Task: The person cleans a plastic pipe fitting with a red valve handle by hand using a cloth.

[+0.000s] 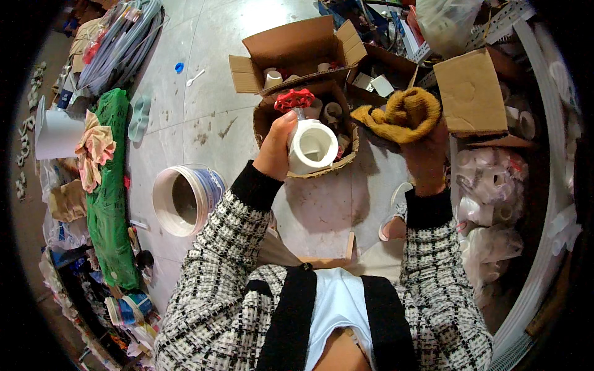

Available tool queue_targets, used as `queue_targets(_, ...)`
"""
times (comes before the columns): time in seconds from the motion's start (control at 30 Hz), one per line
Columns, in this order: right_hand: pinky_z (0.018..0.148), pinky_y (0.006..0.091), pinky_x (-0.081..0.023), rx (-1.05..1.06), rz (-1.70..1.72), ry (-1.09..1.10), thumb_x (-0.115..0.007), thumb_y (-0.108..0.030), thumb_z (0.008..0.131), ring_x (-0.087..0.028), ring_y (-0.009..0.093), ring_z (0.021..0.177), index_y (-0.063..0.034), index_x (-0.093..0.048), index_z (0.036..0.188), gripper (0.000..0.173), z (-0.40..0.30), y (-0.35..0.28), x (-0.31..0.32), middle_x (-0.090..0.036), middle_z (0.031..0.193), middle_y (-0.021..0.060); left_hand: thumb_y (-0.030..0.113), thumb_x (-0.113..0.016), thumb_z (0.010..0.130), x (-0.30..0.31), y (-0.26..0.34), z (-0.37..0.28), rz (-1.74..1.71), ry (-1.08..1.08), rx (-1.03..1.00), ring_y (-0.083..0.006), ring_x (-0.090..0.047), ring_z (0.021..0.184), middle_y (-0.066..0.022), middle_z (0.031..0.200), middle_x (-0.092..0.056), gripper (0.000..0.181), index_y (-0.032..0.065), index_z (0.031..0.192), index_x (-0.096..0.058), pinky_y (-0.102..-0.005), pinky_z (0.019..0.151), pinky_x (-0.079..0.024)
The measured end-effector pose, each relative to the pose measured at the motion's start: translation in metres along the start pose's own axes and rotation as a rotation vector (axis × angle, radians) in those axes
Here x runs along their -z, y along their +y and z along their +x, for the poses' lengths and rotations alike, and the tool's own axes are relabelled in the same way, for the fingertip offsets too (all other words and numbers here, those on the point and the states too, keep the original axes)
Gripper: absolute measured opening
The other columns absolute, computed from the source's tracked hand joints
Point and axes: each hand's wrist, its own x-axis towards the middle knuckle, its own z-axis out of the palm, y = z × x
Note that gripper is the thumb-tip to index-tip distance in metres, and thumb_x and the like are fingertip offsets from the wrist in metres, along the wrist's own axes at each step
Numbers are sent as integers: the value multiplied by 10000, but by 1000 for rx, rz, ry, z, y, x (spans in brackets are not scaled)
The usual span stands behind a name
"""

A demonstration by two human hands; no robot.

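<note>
My left hand (277,147) grips a white plastic pipe valve (313,147) with a red handwheel (294,99) on top, its round opening facing up towards me. To the right, my right hand (424,155) holds a bunched mustard-yellow knitted cloth (406,116), which hides most of its fingers. The valve is above the near rim of an open cardboard box (350,155) that contains more fittings, some with red parts. Valve and cloth are apart.
Behind stands another open cardboard box (292,44) with white fittings. A white bucket (185,199) is at left, near a long green bundle (109,195). Bagged white fittings (492,178) and a flapped carton (471,92) lie at right. My shod foot (397,204) rests beside the work area.
</note>
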Motion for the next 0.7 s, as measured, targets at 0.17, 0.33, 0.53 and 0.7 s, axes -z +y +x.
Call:
queue_targets(0.17, 870, 381, -454, -177, 620, -176, -603, -129, 797, -525, 228, 1030, -47, -368, 1253, 520, -8, -25, 2, -495, 1159, 109, 471, -293, 838, 4, 0, 1, -112, -124, -28, -237, -573, 654, -145, 838, -546, 529, -9, 926, -498, -331, 593, -493)
queue_targets(0.33, 888, 395, -425, -301, 572, -269, -649, -182, 746, -513, 255, 1032, -54, -456, 1185, 496, -7, -64, -29, -504, 1139, 97, 388, -350, 854, 9, -8, -2, -65, -238, -139, -178, -588, 768, -105, 877, -598, 451, -13, 955, -530, -295, 715, -469)
queue_targets(0.53, 739, 395, -442, 191, -335, -427, -733, -219, 554, -498, 318, 890, -97, -543, 1006, 505, -18, -69, -52, -431, 1010, 133, 418, -356, 889, 9, -15, 8, 322, -2, -249, -110, -530, 739, -45, 860, -597, 478, -12, 937, -560, -253, 676, -424)
queue_targets(0.7, 763, 428, -446, 136, -409, -219, -682, -230, 636, -490, 368, 919, -98, -506, 942, 377, -33, -37, -67, -410, 1061, 181, 390, -350, 897, -3, -13, 2, 826, 205, -337, -240, -504, 683, -110, 742, -534, 411, 32, 861, -547, -320, 646, -409)
